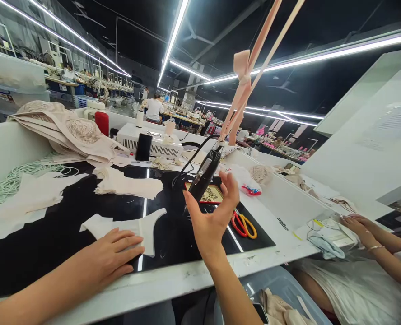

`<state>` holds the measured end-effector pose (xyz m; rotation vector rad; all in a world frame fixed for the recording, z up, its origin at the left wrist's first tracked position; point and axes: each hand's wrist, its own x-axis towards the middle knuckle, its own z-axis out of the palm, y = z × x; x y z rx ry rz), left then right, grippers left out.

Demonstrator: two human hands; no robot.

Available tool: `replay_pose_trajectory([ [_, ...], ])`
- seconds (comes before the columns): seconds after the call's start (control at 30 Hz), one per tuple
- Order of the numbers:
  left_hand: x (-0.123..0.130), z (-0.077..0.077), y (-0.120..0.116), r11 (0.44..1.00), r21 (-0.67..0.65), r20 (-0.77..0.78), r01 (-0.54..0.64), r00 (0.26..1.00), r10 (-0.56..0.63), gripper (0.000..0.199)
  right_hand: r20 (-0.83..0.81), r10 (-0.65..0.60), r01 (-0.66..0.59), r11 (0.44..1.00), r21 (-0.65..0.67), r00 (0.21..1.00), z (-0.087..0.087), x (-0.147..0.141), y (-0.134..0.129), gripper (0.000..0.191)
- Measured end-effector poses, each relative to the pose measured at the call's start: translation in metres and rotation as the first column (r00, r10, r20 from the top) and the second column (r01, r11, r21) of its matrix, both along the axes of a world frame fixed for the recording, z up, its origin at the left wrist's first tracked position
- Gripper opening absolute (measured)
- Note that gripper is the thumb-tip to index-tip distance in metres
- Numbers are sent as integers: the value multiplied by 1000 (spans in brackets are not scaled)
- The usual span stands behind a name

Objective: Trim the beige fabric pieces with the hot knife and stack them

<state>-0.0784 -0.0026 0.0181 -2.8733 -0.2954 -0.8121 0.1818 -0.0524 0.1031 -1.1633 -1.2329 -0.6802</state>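
My left hand (117, 250) lies flat, fingers stretched out, on a cream cut fabric piece (149, 228) on the glossy black table surface (173, 239). My right hand (210, 223) is raised with thumb and fingers spread, just in front of a black corded handheld tool (206, 174). Whether the fingers touch the tool is hard to see; they are not closed round it. Knotted pink elastic straps (240, 97) hang from above and hold the tool up at a tilt. Behind the left hand rests a stack of similar cream pieces (128, 184).
Red-and-yellow-handled scissors (244, 224) and a red-rimmed tray (214, 194) of small bits lie near my right hand. A white box-shaped machine (126, 137) and a phone (143, 147) stand behind. Mint cords (20, 178) lie left. A co-worker's hands (358, 225) are at the right.
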Motion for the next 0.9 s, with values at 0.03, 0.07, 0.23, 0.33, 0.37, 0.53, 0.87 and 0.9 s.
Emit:
replay_pose_trajectory([
  [0.03, 0, 0, 0, 1000, 16, 2, 14, 1000, -14, 34, -114, 43, -54, 994, -91, 992, -1, 2, 2, 92],
  [0.07, 1, 0, 1, 999, 23, 6, 27, 1000, -27, 34, -217, 80, -118, 978, -171, 973, -3, 4, 5, 98],
  [0.23, 0, -2, 2, 997, -64, -9, 37, 999, -38, 35, -493, 212, -372, 893, -254, 844, -3, 6, 22, 103],
  [0.33, 1, 0, -1, 990, -144, -77, -3, 997, -8, 32, -577, 287, -479, 852, -212, 765, -2, 9, 27, 77],
  [0.37, 2, 2, -3, 987, -163, -104, -16, 995, -2, 31, -589, 298, -502, 838, -215, 751, -1, 9, 27, 64],
  [0.53, 12, 13, -10, 984, -173, -164, -47, 986, 18, 25, -612, 390, -605, 774, -187, 688, -2, 6, 21, 59],
  [0.87, 45, 4, -9, 997, -67, -178, 50, 982, -61, 5, -607, 430, -602, 791, -103, 669, 3, -25, -2, 51],
  [0.9, 47, 2, -9, 997, -45, -185, 62, 980, -69, 6, -609, 430, -604, 790, -103, 666, 2, -26, -5, 57],
])
